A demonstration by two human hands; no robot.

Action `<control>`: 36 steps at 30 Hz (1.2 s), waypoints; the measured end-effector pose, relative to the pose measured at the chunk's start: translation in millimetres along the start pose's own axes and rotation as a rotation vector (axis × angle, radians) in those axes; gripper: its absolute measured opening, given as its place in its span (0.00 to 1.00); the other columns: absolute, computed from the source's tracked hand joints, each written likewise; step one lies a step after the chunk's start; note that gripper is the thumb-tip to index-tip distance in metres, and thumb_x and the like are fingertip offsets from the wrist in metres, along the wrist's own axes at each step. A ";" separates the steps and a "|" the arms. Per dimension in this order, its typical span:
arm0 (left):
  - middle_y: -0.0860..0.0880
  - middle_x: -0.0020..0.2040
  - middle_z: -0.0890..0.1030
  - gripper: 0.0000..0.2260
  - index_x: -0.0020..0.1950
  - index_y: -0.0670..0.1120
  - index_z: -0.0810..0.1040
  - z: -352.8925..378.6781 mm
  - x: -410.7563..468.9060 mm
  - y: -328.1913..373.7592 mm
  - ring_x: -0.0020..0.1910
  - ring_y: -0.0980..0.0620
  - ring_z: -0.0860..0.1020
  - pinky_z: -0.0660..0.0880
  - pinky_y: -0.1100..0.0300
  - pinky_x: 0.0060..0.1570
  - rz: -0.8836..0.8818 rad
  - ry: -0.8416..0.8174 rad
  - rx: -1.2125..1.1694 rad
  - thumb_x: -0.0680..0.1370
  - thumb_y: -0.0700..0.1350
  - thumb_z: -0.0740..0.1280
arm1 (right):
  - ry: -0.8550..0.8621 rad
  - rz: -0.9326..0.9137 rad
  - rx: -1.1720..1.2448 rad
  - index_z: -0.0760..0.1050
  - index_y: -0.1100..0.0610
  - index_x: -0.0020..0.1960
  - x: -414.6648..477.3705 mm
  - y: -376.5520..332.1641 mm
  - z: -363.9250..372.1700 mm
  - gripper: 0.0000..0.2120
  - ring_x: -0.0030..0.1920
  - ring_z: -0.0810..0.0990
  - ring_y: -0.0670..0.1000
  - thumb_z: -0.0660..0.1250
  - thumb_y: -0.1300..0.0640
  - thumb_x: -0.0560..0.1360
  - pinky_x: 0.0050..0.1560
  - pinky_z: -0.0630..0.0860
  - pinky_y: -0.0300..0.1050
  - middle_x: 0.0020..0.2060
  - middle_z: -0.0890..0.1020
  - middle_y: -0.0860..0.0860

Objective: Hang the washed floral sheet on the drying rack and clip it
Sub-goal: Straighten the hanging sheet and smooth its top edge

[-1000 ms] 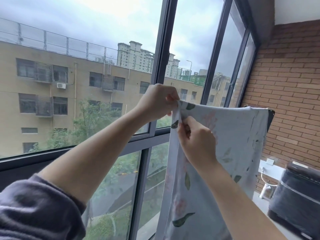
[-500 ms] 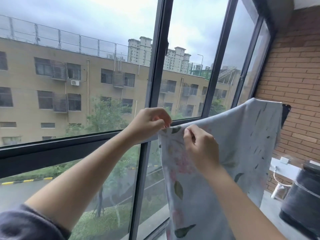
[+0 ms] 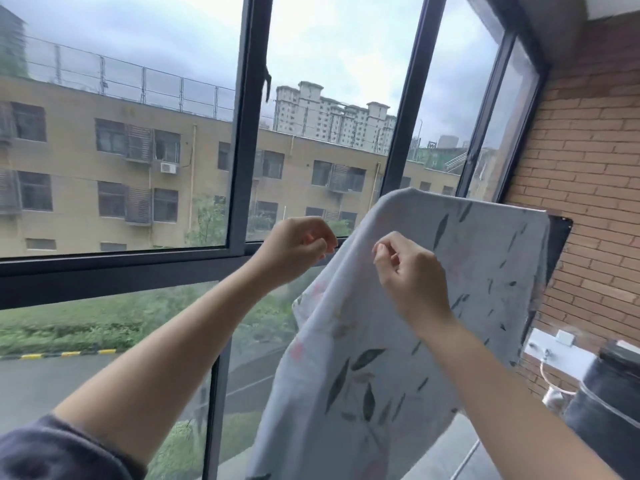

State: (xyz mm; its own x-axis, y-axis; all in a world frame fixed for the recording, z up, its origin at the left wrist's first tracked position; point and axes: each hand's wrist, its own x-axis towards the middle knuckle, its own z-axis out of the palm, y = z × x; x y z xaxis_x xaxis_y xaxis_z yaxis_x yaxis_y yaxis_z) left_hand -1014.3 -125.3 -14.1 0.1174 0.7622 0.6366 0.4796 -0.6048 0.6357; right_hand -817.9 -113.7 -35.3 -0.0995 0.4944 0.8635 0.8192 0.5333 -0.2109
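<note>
The floral sheet [image 3: 478, 265], pale with grey-green leaves, drapes over a support hidden under its top edge, next to a black bracket [image 3: 558, 237] on the brick wall. Its left edge slopes down and sags loose. My left hand [image 3: 298, 245] hovers just left of that edge with curled fingers, apart from the cloth and holding nothing. My right hand [image 3: 412, 275] is raised in front of the sheet, fingers curled, and no cloth shows between them. No clip is in view.
Dark window frames [image 3: 242, 168] with glass stand straight ahead and to the left. A brick wall [image 3: 588, 168] closes the right side. At the lower right are a dark rounded appliance [image 3: 609, 403] and a white wall box [image 3: 564, 337] with a hose.
Both hands have let go of the sheet's top corner, which they were pinching before. The corner has dropped and the left edge now sags. The view has shifted up and left.
</note>
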 end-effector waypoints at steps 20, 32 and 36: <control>0.50 0.40 0.77 0.11 0.48 0.50 0.74 119.8 173.8 41.8 0.35 0.49 0.75 0.72 0.58 0.33 0.172 0.035 0.939 0.80 0.52 0.55 | -0.027 -0.216 0.094 0.73 0.53 0.46 150.5 193.7 41.4 0.13 0.45 0.74 0.49 0.52 0.51 0.79 0.52 0.63 0.45 0.43 0.78 0.48; 0.53 0.30 0.74 0.27 0.39 0.50 0.74 224.1 253.4 40.1 0.28 0.57 0.72 0.61 0.63 0.25 0.221 0.074 1.368 0.79 0.60 0.40 | 0.142 -0.292 0.131 0.50 0.47 0.28 213.1 359.9 65.0 0.20 0.22 0.60 0.47 0.49 0.50 0.78 0.32 0.57 0.39 0.20 0.57 0.42; 0.51 0.28 0.74 0.30 0.40 0.49 0.75 284.3 286.6 36.9 0.26 0.55 0.73 0.65 0.64 0.24 0.170 0.152 1.432 0.78 0.61 0.37 | 0.120 -0.310 0.126 0.51 0.48 0.27 230.1 434.3 63.6 0.19 0.24 0.64 0.52 0.46 0.47 0.76 0.32 0.58 0.41 0.21 0.58 0.42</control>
State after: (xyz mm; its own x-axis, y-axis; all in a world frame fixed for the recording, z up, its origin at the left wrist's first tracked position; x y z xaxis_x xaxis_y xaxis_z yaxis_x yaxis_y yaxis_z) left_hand -715.7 136.4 67.6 0.2120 0.6197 0.7556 0.9215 0.1306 -0.3657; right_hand -520.9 275.3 42.7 -0.2590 0.2155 0.9415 0.6838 0.7294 0.0211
